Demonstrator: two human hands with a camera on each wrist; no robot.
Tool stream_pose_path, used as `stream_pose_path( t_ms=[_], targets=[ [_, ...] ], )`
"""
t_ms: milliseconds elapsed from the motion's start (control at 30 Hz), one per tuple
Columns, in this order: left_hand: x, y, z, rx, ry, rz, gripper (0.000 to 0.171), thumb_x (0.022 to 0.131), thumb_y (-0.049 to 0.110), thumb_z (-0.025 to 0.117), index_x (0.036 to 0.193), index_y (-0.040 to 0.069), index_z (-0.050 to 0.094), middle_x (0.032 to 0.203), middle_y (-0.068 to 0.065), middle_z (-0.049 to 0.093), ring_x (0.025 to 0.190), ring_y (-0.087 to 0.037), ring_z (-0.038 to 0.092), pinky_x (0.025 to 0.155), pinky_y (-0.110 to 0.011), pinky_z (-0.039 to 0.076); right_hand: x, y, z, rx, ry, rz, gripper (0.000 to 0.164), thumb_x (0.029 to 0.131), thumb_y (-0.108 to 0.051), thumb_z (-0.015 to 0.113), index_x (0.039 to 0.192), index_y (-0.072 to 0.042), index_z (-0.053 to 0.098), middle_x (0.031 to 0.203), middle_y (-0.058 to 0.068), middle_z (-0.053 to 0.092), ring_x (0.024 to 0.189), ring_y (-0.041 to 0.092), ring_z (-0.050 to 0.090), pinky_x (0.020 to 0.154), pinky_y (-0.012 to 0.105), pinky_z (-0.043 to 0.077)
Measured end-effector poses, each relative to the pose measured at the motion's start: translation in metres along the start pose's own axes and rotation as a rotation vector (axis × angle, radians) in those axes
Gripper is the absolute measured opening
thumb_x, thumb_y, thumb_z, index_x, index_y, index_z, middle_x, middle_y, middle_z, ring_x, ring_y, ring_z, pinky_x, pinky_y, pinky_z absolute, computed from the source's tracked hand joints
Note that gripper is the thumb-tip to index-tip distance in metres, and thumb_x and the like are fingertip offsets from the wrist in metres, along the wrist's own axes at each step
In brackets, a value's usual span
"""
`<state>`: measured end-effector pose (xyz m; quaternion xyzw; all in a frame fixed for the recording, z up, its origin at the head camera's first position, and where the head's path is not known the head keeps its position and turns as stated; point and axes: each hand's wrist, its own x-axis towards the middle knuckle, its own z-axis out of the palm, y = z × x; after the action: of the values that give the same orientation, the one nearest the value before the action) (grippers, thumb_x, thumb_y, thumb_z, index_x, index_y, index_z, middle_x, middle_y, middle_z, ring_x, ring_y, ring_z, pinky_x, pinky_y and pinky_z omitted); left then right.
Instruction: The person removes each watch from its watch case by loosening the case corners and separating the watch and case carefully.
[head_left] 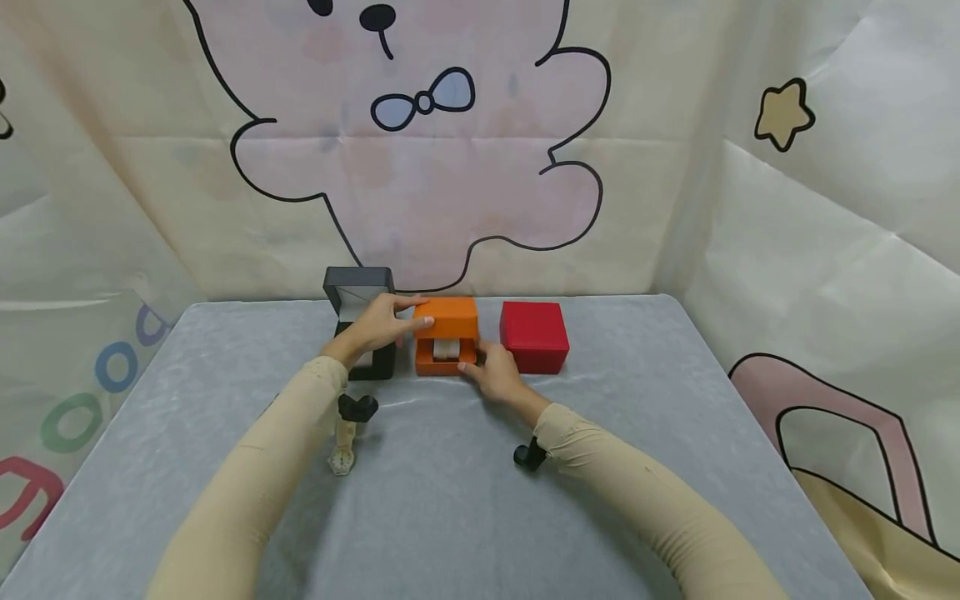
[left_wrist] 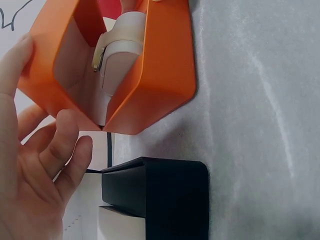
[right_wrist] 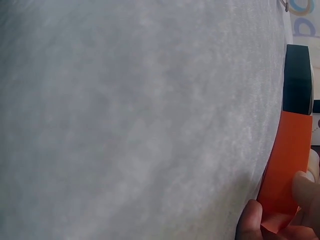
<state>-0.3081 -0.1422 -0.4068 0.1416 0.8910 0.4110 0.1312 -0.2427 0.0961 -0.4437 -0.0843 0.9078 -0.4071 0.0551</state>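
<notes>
An orange watch box (head_left: 446, 364) stands at the back of the table, its lid (head_left: 450, 312) partly raised. My left hand (head_left: 381, 323) grips that lid at its left side, thumb on the front. In the left wrist view the other left fingers (left_wrist: 80, 160) hang loosely curled below it. Inside the box, a pale watch strap (left_wrist: 122, 34) wraps round a white cushion (left_wrist: 120, 67), with a gold-edged part on its far side. My right hand (head_left: 497, 375) holds the base at its right front corner. The right thumb (right_wrist: 305, 187) lies over the base's front rim.
Left of the orange box stands an open black watch box (head_left: 382, 362) with a pale lining. A closed red box (head_left: 535, 337) stands to the right. On the grey tablecloth (head_left: 442, 517) a pale-strapped watch (head_left: 342, 457) lies beside my left forearm. A printed curtain (head_left: 652, 208) hangs behind.
</notes>
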Motion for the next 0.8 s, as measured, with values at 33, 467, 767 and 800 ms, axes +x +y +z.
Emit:
stream_pose_path(
  t_ms=[33, 467, 767, 800],
  targets=[
    [0.000, 0.001, 0.000, -0.010, 0.003, -0.001, 0.068, 0.091, 0.060, 0.066, 0.148, 0.026, 0.054, 0.120, -0.025, 0.068, 0.059, -0.034, 0.064, 0.103, -0.049, 0.047, 0.000, 0.000, 0.000, 0.003, 0.000, 0.005, 0.044, 0.094, -0.015, 0.073, 0.132, 0.003, 0.063, 0.128, 0.017, 0.069, 0.116, 0.028, 0.063, 0.107, 0.043, 0.048],
    [-0.001, 0.005, 0.009, -0.123, 0.069, -0.004, 0.065, 0.096, 0.061, 0.059, 0.146, 0.020, 0.056, 0.108, -0.015, 0.072, 0.072, -0.054, 0.059, 0.066, -0.035, 0.052, 0.000, 0.002, 0.002, 0.001, 0.014, 0.008, 0.055, 0.094, -0.016, 0.073, 0.141, 0.005, 0.055, 0.141, 0.018, 0.061, 0.131, 0.028, 0.058, 0.112, 0.044, 0.045],
    [0.003, 0.006, 0.016, -0.206, 0.155, 0.013, 0.064, 0.098, 0.062, 0.054, 0.142, 0.015, 0.060, 0.139, -0.012, 0.062, 0.090, -0.043, 0.063, 0.071, -0.051, 0.057, -0.001, 0.002, 0.002, 0.009, 0.015, 0.004, 0.063, 0.094, -0.016, 0.073, 0.146, 0.006, 0.047, 0.148, 0.020, 0.053, 0.139, 0.029, 0.051, 0.116, 0.044, 0.040],
    [0.005, 0.006, 0.017, -0.206, 0.166, 0.016, 0.064, 0.098, 0.061, 0.053, 0.141, 0.015, 0.060, 0.139, -0.012, 0.062, 0.097, -0.038, 0.063, 0.073, -0.050, 0.058, 0.000, 0.002, 0.002, 0.004, 0.015, 0.002, 0.063, 0.094, -0.016, 0.073, 0.146, 0.006, 0.046, 0.149, 0.019, 0.053, 0.139, 0.029, 0.051, 0.116, 0.044, 0.040]
  ],
)
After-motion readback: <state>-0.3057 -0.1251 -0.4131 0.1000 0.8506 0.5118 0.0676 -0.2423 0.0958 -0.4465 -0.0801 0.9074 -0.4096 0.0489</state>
